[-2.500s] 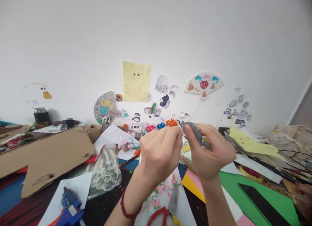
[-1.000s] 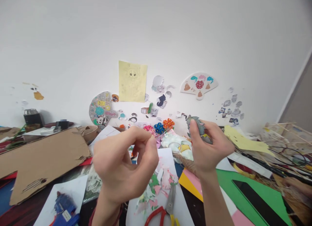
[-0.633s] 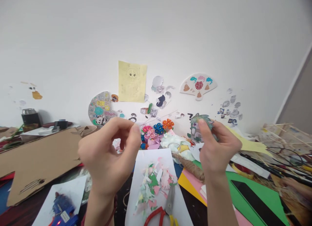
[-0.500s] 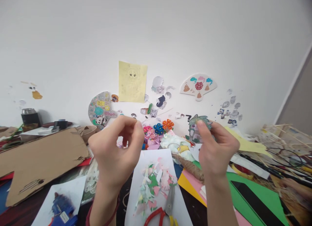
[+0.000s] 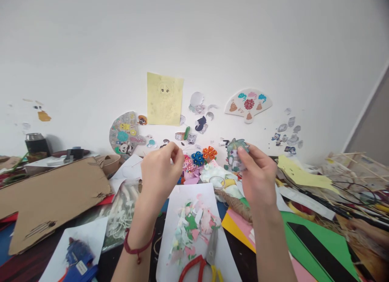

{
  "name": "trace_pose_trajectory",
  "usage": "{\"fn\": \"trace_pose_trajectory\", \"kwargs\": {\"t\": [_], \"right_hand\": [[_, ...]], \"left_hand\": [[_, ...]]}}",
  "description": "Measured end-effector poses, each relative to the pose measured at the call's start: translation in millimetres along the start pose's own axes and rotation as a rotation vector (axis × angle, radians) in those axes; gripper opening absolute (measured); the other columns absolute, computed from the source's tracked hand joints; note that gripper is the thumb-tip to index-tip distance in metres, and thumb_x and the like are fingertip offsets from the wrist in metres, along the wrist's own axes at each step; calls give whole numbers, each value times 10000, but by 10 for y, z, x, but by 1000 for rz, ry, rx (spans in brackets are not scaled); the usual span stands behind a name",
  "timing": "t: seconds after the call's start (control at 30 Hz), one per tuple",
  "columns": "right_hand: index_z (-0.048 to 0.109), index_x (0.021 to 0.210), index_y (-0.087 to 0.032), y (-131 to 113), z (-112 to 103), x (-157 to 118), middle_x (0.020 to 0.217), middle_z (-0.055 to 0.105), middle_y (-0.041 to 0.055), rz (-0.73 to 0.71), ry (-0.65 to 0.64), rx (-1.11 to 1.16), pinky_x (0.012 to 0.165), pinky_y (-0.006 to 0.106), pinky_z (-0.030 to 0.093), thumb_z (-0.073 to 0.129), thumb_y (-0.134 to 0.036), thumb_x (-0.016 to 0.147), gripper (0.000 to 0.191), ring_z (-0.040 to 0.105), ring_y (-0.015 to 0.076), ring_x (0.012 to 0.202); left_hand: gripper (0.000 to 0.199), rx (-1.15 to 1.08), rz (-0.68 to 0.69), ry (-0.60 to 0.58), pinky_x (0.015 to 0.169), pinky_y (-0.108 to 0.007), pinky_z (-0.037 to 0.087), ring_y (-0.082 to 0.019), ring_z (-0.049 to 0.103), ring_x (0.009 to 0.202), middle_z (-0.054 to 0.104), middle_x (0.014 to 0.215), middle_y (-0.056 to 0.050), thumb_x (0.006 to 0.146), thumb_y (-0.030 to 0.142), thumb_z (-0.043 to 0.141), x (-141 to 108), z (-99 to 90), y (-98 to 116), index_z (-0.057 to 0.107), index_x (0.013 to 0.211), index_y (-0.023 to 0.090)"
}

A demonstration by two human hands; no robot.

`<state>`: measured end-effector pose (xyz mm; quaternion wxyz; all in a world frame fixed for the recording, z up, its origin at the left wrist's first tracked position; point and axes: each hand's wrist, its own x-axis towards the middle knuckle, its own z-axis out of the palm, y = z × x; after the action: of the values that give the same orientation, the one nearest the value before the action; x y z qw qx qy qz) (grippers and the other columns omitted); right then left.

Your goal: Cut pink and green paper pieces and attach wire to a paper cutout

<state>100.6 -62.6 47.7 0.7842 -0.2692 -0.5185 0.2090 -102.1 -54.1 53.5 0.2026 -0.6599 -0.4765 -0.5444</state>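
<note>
My right hand [image 5: 259,172] pinches a cartoon sticker cutout [image 5: 235,154], a figure with green spiky hair, and holds it up before the wall. My left hand [image 5: 162,168] is closed, thumb and fingertips pressed together; whatever lies in the pinch is too small to make out. Below and between the hands, a white paper sheet [image 5: 172,197] carries many green, pink and white paper scraps [image 5: 191,227]. Open scissors [image 5: 209,255] with red and yellow handles rest on the sheet's near end.
Brown cardboard [image 5: 57,189] and a blue hot glue gun [image 5: 80,261] lie on the left. Beaded flowers [image 5: 198,159] and a twine bundle [image 5: 238,205] are behind the sheet. On the right are green paper [image 5: 322,237], a black phone-like slab [image 5: 320,249] and another person's hand [image 5: 367,231].
Both hands have moved toward the middle: my left hand to the right, my right hand to the left with the cutout. The cutout stays pinched.
</note>
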Motion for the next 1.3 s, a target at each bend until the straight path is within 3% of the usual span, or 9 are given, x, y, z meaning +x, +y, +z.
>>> {"fn": "trace_pose_trajectory", "kwargs": {"t": [0.13,0.37,0.47,0.6,0.7,0.77,0.9,1.1,1.3], "right_hand": [[682,886,-162,192,-42,109,822,664,32,94,-60,61,697,283,490,753,-404,716,303,589,137,726],[660,808,-142,481,-99,222,740,605,-4,125,-46,18,652,243,427,773,-412,692,315,508,106,667],[625,744,-146,432,-127,216,690,563,-25,147,-18,-25,634,239,403,767,-428,695,320,482,103,646],[631,732,-154,152,-165,135,688,548,-26,177,-58,-1,639,239,394,740,-390,746,261,466,104,653],[646,726,-160,-96,-154,44,689,539,-17,204,-106,38,636,248,398,718,-368,778,227,462,112,656],[650,712,-167,-212,-126,-12,682,529,-15,228,-136,30,634,248,398,700,-370,797,225,459,116,656],[685,737,-180,-294,-107,-95,709,561,-1,314,-205,40,659,247,413,694,-379,802,210,484,127,686],[728,792,-189,-262,-232,-212,707,577,10,433,-215,23,673,252,437,712,-400,784,211,538,147,736],[729,816,-177,0,-365,-415,804,651,24,560,-134,-59,719,266,468,730,-403,765,232,573,153,783]], "left_hand": [[165,112,-20,61,505,-257,246,-131,550,497,630,557,25,838,252,556,-6,6,-12,601,685,205],[89,94,-28,316,513,-243,294,-89,531,473,611,555,46,845,252,608,4,-398,210,626,770,207],[93,75,-9,250,527,-236,314,-81,535,468,596,528,55,848,259,609,145,-507,273,634,773,209],[124,116,-12,67,529,-230,305,-82,530,469,622,557,44,856,263,597,156,-528,226,630,755,197],[144,165,-118,-87,528,-228,294,-98,555,491,628,571,34,884,286,559,-145,-505,83,634,804,192],[175,213,-172,-245,532,-228,294,-109,571,506,636,588,24,902,308,531,-462,-488,-38,637,820,195],[205,244,-272,-387,532,-216,303,-114,596,534,676,646,24,930,314,493,-1175,-505,-242,630,822,207],[177,221,-213,-320,554,-200,362,-94,629,570,711,736,33,933,339,526,-1915,-676,-420,643,896,211],[91,285,-85,-303,641,-220,392,-102,629,638,701,780,24,911,259,577,-2010,-795,-544,635,935,193]]}}
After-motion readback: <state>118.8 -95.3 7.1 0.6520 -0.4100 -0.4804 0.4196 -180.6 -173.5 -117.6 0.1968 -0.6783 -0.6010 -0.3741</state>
